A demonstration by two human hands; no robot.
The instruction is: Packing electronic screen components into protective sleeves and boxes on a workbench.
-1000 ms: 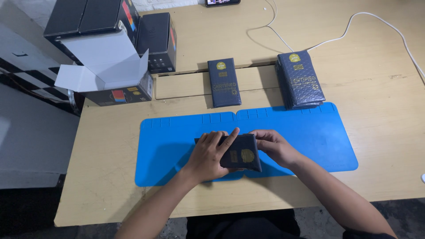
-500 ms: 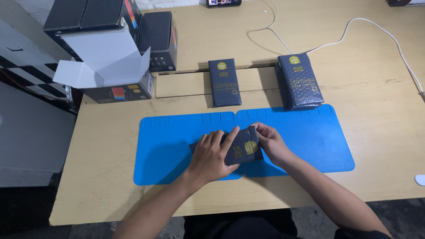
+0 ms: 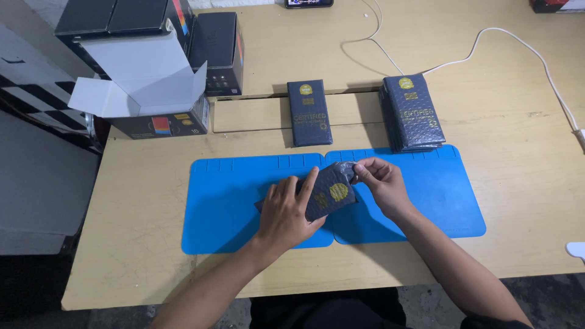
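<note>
A dark padded pouch (image 3: 332, 190) with a gold round emblem lies tilted over the seam of two blue mats (image 3: 231, 207). My left hand (image 3: 289, 213) lies flat on its left part, fingers spread, pressing it down. My right hand (image 3: 378, 183) pinches the pouch's upper right end between thumb and fingers and lifts it slightly. One more such pouch (image 3: 309, 113) lies flat beyond the mats. A stack of several pouches (image 3: 412, 113) sits to its right.
An open white-flapped carton (image 3: 143, 91) and dark boxes (image 3: 216, 52) stand at the back left. A white cable (image 3: 487, 45) runs across the wooden table (image 3: 518, 109) at the back right. A white object (image 3: 576, 248) sits at the right edge.
The pouch has turned from lying flat to tilted, its right end raised. My right hand moved up and right to that end; my left hand stayed on the pouch.
</note>
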